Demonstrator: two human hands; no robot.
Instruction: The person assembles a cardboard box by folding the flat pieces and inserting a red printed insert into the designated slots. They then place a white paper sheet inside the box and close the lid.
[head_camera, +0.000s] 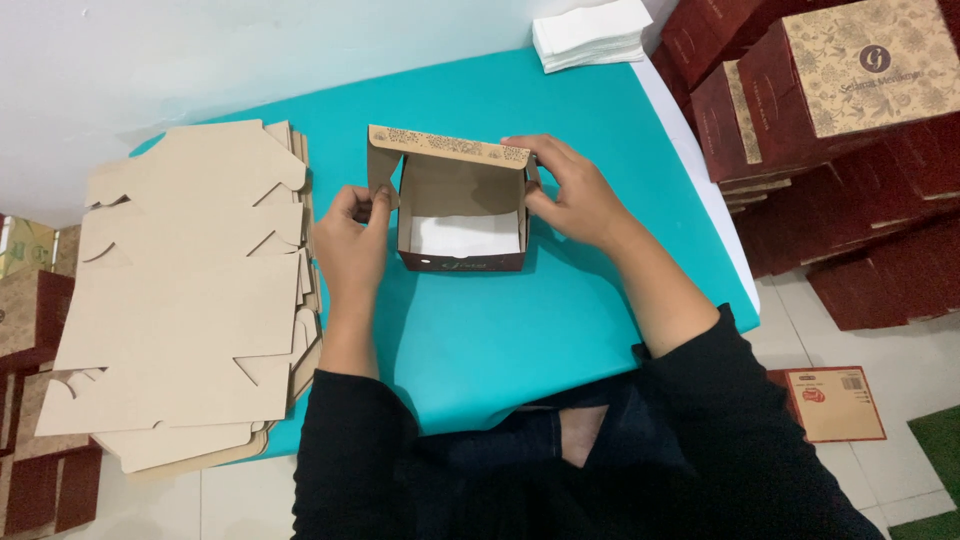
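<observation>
Bare turquoise table (600, 110) lies open at twelve o'clock beyond the box (460, 215), and again at six, between both forearms. At nine, just beside the left hand (350, 240), the stack of flat cardboard blanks (190, 290) blocks the way. At one o'clock a white paper pile (590, 35) sits; at three, stacked boxes (840, 130) wall off the table's edge.

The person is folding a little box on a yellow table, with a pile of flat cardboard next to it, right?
Not quite. The table is turquoise, not yellow, as the head view shows. The rest holds: both hands, left and right, fold the little box, with the pile of flat cardboard beside it.
</observation>
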